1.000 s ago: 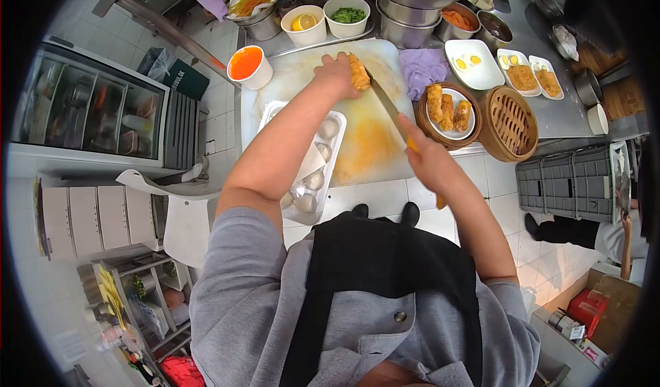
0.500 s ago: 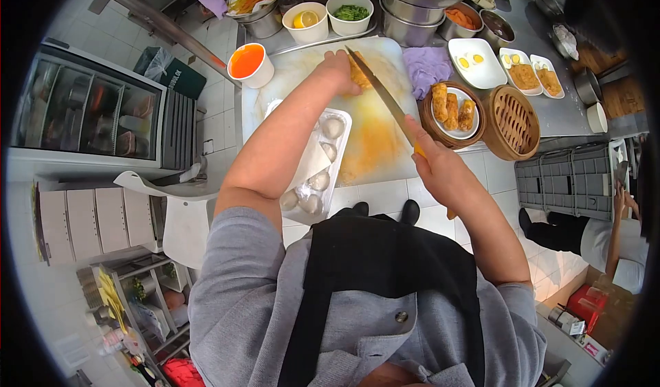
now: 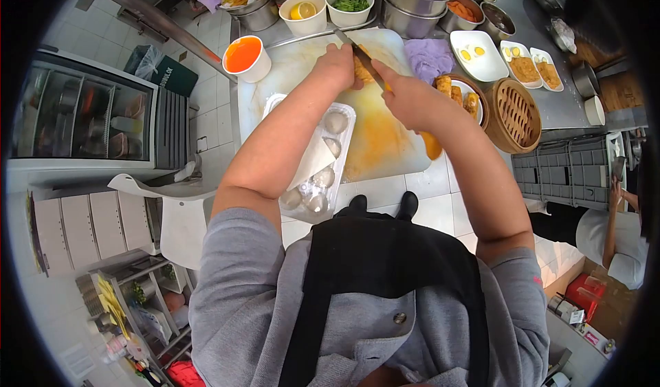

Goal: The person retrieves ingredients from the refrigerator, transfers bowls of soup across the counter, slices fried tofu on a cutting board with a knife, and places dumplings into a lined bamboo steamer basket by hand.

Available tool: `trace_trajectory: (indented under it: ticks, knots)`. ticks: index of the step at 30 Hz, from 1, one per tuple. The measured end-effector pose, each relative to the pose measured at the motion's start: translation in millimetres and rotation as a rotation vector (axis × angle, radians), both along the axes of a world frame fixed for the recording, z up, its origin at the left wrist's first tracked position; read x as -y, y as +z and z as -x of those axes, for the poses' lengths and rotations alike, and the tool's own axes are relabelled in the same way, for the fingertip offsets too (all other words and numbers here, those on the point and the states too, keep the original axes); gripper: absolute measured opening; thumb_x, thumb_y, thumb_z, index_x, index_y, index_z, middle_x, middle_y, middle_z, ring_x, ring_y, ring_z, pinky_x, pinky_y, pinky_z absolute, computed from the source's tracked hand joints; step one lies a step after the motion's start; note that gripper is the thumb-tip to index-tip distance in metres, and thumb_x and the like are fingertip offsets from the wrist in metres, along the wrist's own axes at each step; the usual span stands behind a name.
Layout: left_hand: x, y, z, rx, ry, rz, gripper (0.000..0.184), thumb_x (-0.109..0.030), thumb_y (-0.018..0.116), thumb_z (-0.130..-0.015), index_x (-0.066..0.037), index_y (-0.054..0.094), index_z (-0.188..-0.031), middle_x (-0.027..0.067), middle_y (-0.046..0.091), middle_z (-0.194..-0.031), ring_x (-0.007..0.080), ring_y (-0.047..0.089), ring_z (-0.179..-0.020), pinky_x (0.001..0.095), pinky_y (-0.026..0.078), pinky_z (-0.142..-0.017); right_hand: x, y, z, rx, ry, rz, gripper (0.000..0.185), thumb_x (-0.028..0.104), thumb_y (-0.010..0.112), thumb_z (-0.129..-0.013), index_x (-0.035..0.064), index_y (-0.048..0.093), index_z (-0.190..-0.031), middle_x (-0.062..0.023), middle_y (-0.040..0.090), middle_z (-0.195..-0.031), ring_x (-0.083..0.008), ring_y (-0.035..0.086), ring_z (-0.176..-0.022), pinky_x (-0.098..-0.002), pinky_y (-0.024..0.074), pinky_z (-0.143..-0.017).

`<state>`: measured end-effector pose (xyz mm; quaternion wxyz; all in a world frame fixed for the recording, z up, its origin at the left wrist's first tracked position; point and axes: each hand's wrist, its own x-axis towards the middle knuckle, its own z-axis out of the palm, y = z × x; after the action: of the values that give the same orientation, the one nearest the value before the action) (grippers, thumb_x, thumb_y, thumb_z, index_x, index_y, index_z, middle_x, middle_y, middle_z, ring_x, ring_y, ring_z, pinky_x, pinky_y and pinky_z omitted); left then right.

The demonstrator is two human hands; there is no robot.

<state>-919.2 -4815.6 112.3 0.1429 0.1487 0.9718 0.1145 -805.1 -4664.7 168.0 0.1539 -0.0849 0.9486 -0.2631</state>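
My right hand [image 3: 411, 102] is wrapped around the yellow handle of a long knife [image 3: 360, 56]. Its blade points away and left, over a golden-brown fried piece of food [image 3: 365, 71] on the white cutting board [image 3: 405, 146]. My left hand [image 3: 334, 65] is closed on the left side of that piece, close beside the blade. The fingers hide part of the food, and whether the edge has entered it cannot be made out. Below my left forearm, a clear plastic tray [image 3: 344, 150] of round whitish pieces overlaps the board's near left edge.
A bowl of orange liquid [image 3: 245, 57] stands left of the board. Behind are a lemon bowl [image 3: 302, 14] and a bowl of chopped greens [image 3: 350, 7]. A purple cloth [image 3: 430, 57], fried rolls [image 3: 456, 95] and a bamboo steamer lid [image 3: 513, 115] sit right. Another person [image 3: 612, 236] is far right.
My right hand has moved up and left with the knife, bringing the blade to the fried piece beside my left hand. My left hand stays at about the same spot.
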Motion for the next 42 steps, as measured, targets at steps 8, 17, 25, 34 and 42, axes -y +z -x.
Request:
trace_trajectory:
  ticks: [8,17,25,34,42]
  knots:
    - [-5,-1,-2,-0.004,0.013,0.015,0.081,-0.030,0.081,-0.058,-0.004,0.042,-0.123,0.0199,0.044,-0.121,0.0331,0.057,-0.104,0.0356,0.050,-0.086,2,4,-27,0.166,-0.073,-0.015,0.060,0.015,0.041,-0.090,0.0186,0.017,-0.145,-0.0233,0.063,-0.080,-0.0313,0.059,-0.056,-0.0409,0.0499,-0.060]
    - [6,-2,-3,-0.014,0.021,-0.032,0.095,-0.036,0.085,-0.053,0.000,0.035,-0.126,0.0217,0.044,-0.123,0.0345,0.054,-0.108,0.0358,0.048,-0.090,2,-72,-33,-0.205,-0.105,0.162,0.065,0.012,0.044,-0.090,0.0222,0.012,-0.146,-0.0257,0.058,-0.088,-0.0399,0.059,-0.079,-0.0476,0.0450,-0.075]
    - [17,-1,0,0.023,0.024,-0.079,0.095,-0.033,0.087,-0.051,0.005,0.035,-0.122,0.0228,0.045,-0.123,0.0323,0.053,-0.110,0.0335,0.046,-0.092,-3,-4,-85,-0.016,-0.043,-0.037,0.064,0.014,0.043,-0.091,0.0195,0.011,-0.146,-0.0236,0.058,-0.090,-0.0378,0.059,-0.080,-0.0455,0.0461,-0.075]
    - [9,1,-2,0.044,0.072,-0.031,0.090,-0.027,0.085,-0.052,0.004,0.038,-0.122,0.0215,0.047,-0.122,0.0311,0.055,-0.108,0.0335,0.048,-0.090,12,40,-65,0.181,-0.018,-0.118,0.060,0.012,0.041,-0.091,0.0170,0.015,-0.145,-0.0286,0.060,-0.086,-0.0409,0.059,-0.080,-0.0489,0.0450,-0.074]
    - [12,-1,-4,-0.008,0.049,-0.054,0.080,-0.027,0.083,-0.056,0.004,0.041,-0.117,0.0231,0.049,-0.118,0.0335,0.056,-0.106,0.0363,0.048,-0.088,21,-1,-17,0.097,-0.050,-0.031,0.060,0.014,0.041,-0.090,0.0175,0.017,-0.145,-0.0270,0.061,-0.090,-0.0410,0.059,-0.081,-0.0487,0.0446,-0.076]
